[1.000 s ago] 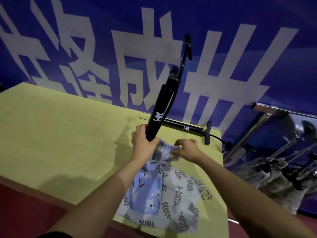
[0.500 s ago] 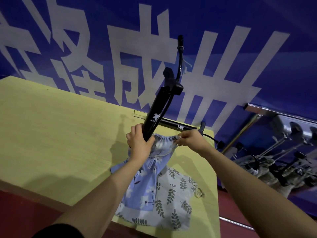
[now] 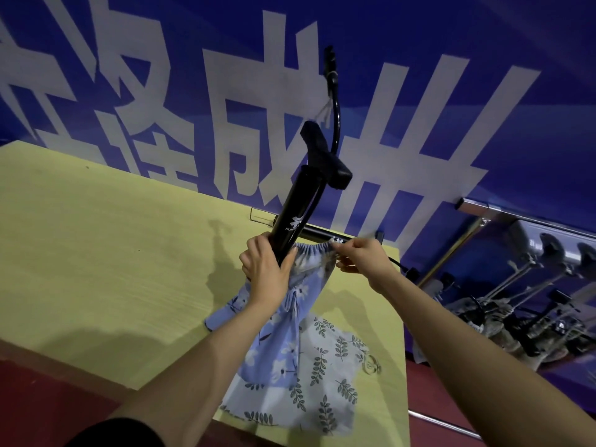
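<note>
A black hand pump [image 3: 298,214] with a T-handle and a curved hose stands tilted up and to the right, its lower end inside the mouth of a blue flowered cloth bag [image 3: 283,330]. My left hand [image 3: 264,272] grips the pump's barrel at the bag's mouth. My right hand [image 3: 361,258] pinches the bag's gathered elastic rim and holds it stretched to the right. The bag hangs down onto a pale leaf-print cloth [image 3: 322,382] lying on the yellow table [image 3: 106,253].
A second black pump [image 3: 325,235] lies on the table along the blue banner wall [image 3: 419,75]. The table's right edge is close to my right arm. Beyond it, a metal rail [image 3: 516,217] and several pieces of grey gear sit on the floor.
The pump has swung more upright and sunk into the bag. My right hand has pulled the elastic rim wider to the right, and the bag has lifted off the table.
</note>
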Motion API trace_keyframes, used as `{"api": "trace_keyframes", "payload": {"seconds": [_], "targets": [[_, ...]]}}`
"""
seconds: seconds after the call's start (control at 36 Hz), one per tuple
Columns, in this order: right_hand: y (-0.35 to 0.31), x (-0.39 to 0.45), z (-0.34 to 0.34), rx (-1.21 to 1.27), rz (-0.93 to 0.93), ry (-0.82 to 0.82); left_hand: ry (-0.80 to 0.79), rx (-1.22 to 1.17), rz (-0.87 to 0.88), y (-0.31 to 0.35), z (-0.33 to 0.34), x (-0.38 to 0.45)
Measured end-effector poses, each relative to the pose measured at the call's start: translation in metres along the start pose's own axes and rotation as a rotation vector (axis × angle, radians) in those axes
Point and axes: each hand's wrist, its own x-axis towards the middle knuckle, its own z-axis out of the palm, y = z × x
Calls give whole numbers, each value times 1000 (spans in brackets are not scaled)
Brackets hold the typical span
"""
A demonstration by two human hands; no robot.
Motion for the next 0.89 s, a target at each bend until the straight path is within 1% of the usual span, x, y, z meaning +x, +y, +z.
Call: {"api": "trace_keyframes", "payload": {"seconds": [0.08, 0.14, 0.25, 0.33, 0.42, 0.5, 0.58, 0.64, 0.72, 0.89], "targets": [[-3, 1, -2, -57, -19, 2, -14, -10, -1, 0, -1, 0], [-4, 0, -5, -29, -5, -16, -19, -28, -5, -1, -2, 1], [-7, -1, -6, 174, 53, -74, -17, -72, -37, 1, -1, 5], [-9, 0, -3, 316, 89, -87, 2, -86, -46, 3, -2, 7], [-10, 2, 3, 376, 94, -69, 8, -113, -45, 6, -5, 8], [-8, 5, 8, 322, 89, -38, 0, -136, -34, 10, -7, 9], [-6, 6, 11, 48, 26, 46, 23, -153, -37, 12, -8, 12], [-6, 6, 10, -65, -6, 95, 37, -162, -49, 11, -8, 13], [-9, 7, 5, -7, 16, 136, 43, -172, -53, 7, -7, 14], [-16, 7, 4, 238, 117, 92, 38, -218, -45, 9, -4, 13]]}}
